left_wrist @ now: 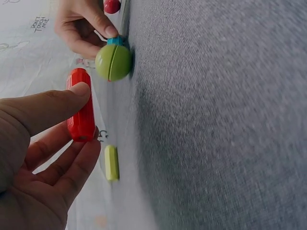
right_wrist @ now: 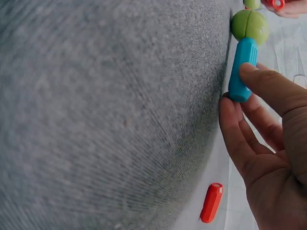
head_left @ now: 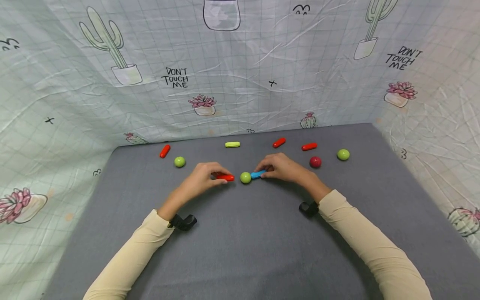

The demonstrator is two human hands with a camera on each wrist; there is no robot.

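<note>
Grey tabletop [head_left: 240, 246], cactus-print cloth [head_left: 240, 54] behind. Left hand [head_left: 203, 176] pinches red stick [head_left: 226, 178]; right hand [head_left: 280, 166] pinches blue stick [head_left: 257, 174], green ball [head_left: 245, 178] touching it at 9 o'clock. Yellow stick [head_left: 232, 144]: 12 o'clock from red stick.

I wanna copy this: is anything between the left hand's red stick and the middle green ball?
Nothing visible stands between the red ridged stick in the left hand and the middle green ball, only a small gap. The blue ridged stick is on the ball's other side.
</note>
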